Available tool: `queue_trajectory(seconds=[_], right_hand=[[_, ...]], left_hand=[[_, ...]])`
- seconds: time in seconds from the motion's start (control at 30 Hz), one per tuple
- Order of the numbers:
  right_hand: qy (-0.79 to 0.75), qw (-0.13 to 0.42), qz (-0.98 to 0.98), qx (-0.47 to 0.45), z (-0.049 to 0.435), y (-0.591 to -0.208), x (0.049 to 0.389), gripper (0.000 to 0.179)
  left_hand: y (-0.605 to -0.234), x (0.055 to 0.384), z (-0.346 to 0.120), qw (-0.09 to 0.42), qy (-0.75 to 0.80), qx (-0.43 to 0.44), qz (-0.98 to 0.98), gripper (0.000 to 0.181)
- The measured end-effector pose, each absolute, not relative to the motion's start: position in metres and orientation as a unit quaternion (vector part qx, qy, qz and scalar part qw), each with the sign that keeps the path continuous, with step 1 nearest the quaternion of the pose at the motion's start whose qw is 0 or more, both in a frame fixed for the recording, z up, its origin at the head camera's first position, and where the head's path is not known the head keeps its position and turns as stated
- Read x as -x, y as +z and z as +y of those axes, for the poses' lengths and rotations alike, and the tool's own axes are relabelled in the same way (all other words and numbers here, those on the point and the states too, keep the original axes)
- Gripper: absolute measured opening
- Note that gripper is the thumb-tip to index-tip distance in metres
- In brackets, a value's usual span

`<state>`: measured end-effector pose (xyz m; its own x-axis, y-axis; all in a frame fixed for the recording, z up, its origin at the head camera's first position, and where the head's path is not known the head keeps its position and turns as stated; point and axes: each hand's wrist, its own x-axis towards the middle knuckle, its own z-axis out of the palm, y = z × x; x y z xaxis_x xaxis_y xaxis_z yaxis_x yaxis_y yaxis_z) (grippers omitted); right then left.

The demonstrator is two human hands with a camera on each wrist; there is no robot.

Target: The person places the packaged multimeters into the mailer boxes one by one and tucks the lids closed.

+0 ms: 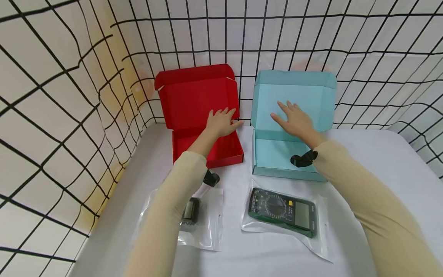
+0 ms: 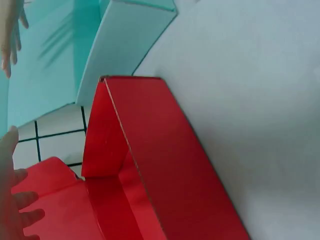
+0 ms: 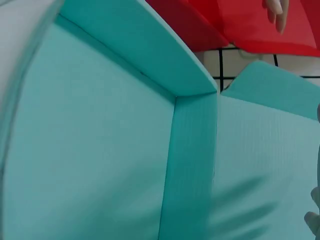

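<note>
A red cardboard box [image 1: 197, 102] stands on the table with its lid raised, and my left hand [image 1: 221, 122] is over it, fingers spread, holding nothing. To its right is a light blue box [image 1: 273, 154], also with its lid up. My right hand [image 1: 294, 119] hovers over that one with straight, spread fingers and casts a shadow inside, seen in the right wrist view. Nearer lies a digital multimeter [image 1: 283, 209] in a clear plastic bag [image 1: 322, 246]. Partly hidden by the left forearm, a small dark device with a display [image 1: 191, 211] lies in another clear bag [image 1: 211, 231].
Black wire grid panels [image 1: 225, 34] rise behind the boxes and along both sides. White cloth [image 1: 235, 254] covers the table. A black wrist strap [image 1: 304, 158] shows at the right sleeve and a dark wrist mount [image 1: 211, 179] at the left.
</note>
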<state>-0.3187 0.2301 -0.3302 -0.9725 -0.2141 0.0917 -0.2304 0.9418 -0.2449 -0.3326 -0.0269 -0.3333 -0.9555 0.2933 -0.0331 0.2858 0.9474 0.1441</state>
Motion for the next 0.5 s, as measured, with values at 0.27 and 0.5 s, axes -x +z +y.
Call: queue_trajectory(seconds=[0.27,0.5], right_hand=[[0.194,0.035,-0.971,-0.135,0.236,-0.336,0.292,0.073],[0.27,-0.009,-0.953,-0.139,0.247,-0.349,0.262,0.065]], left_hand=[[-0.335,0.312,-0.028,0.019,0.131,-0.184,0.974,0.064],[-0.346,0.289,-0.031,0.042,0.194,-0.202,0.959,0.062]])
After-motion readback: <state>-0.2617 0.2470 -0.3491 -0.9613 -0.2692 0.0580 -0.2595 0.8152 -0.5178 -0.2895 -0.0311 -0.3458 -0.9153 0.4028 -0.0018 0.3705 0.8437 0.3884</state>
